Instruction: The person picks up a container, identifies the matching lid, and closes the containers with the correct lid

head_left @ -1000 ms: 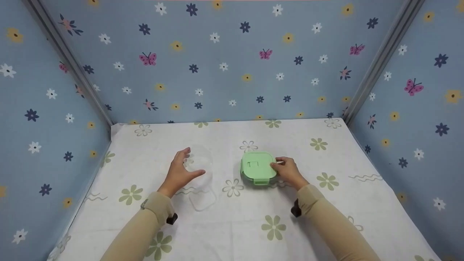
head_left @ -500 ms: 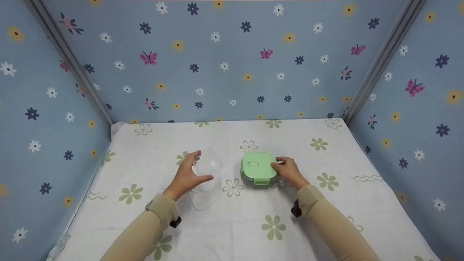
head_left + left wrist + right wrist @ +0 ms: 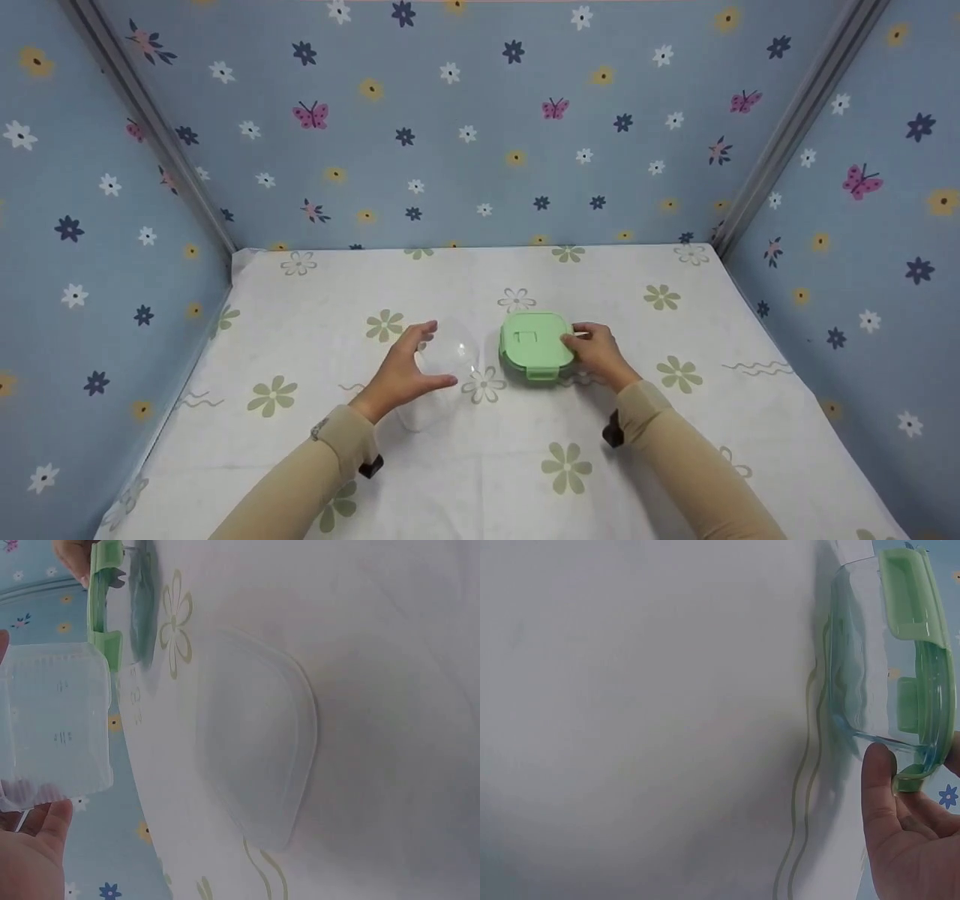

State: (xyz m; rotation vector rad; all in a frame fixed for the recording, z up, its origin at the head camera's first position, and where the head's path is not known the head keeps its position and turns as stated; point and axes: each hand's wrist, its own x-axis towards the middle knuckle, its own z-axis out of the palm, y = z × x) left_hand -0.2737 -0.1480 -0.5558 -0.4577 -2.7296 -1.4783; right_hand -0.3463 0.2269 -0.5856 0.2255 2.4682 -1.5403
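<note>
My left hand (image 3: 405, 375) grips a clear plastic container (image 3: 60, 727) between thumb and spread fingers, raised above the cloth. In the head view the see-through container (image 3: 456, 352) is faint against the white. Below it, a translucent lid (image 3: 255, 735) lies flat on the cloth, partly behind the left hand in the head view. My right hand (image 3: 600, 354) holds the right side of a glass food container with a green clip lid (image 3: 536, 341), thumb on the lid and fingers low against the glass (image 3: 862, 667). The two containers are side by side, a small gap apart.
A white cloth (image 3: 480, 480) with green flowers and wavy lines covers the table. Blue flowered panels (image 3: 480, 165) stand at the back and both sides, with grey metal posts (image 3: 795, 120) at the corners.
My left hand has moved right and slightly toward me with the clear plastic container, closer to the green-lidded one. The right hand and the green-lidded container have stayed in place.
</note>
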